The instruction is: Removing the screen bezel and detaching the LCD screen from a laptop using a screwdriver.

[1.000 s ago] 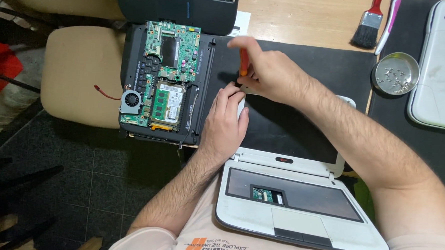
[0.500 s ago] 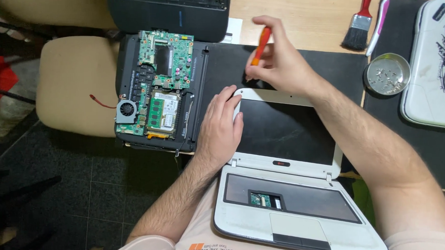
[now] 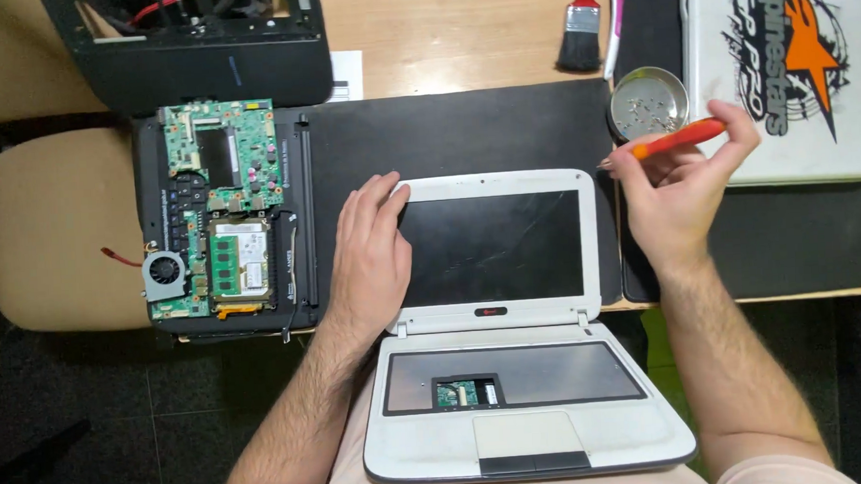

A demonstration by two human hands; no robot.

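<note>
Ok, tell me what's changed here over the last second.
The right hand carried the orange screwdriver from the white laptop's upper left corner over to its right, beside the round metal tin. The left hand stayed flat on the lid's left edge; the opened black laptop stayed put.

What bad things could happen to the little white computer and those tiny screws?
The white laptop hangs off the desk edge onto the person's lap, so it might slide off. The right hand holds an orange screwdriver close to the round tin of screws; a bump could spill them.
</note>
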